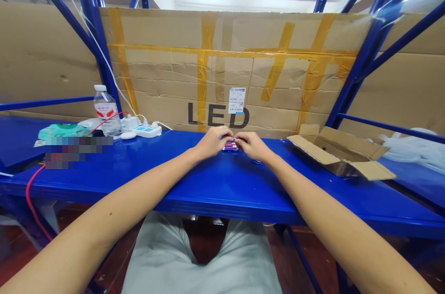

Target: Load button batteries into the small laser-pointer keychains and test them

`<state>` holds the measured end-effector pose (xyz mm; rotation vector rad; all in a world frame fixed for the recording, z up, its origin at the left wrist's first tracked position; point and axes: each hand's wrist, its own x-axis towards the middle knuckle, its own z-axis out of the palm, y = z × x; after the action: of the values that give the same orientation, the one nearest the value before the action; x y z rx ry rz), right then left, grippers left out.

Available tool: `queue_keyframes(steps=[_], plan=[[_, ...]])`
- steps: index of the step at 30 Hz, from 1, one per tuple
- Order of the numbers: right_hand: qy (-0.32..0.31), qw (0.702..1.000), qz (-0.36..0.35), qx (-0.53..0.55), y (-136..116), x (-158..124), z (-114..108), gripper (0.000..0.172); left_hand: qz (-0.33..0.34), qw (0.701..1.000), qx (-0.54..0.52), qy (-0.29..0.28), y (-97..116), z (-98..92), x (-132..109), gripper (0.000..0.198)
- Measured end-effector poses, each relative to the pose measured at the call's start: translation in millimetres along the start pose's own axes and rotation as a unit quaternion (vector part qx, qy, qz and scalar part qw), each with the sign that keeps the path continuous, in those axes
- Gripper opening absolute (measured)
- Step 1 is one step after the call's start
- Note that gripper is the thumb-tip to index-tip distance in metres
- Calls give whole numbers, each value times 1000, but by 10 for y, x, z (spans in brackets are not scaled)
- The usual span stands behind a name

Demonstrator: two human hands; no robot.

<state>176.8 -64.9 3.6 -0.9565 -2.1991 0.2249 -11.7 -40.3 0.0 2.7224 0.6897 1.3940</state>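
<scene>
Both my hands meet at the far middle of the blue shelf. My left hand and my right hand have their fingers curled around a small bundle of thin red and blue items resting on the shelf. The bundle is mostly hidden between my fingers, too small to name. My forearms stretch out over the shelf from the near edge.
An open cardboard box lies to the right. A water bottle, a white power strip with plugs, a red cable and a green packet sit at the left. A taped cardboard sheet marked LED backs the shelf. White gloves lie far right.
</scene>
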Motion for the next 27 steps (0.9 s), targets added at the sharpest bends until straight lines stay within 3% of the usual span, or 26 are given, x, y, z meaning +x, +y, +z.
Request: queue_keyframes(steps=[7,14,21,27], plan=[[-76,991,41,99,40,5,-53,29,11,1000,0,-24,9,6,-11,8],[-104,973,79,193,133,10,-36,38,7,1000,2,-28,26,21,-5,9],[-108,962,96,233,149,12,-33,42,0,999,2,-39,24,22,-9,7],[-51,948,106,297,155,41,13,43,-1,999,49,3,82,88,-17,13]])
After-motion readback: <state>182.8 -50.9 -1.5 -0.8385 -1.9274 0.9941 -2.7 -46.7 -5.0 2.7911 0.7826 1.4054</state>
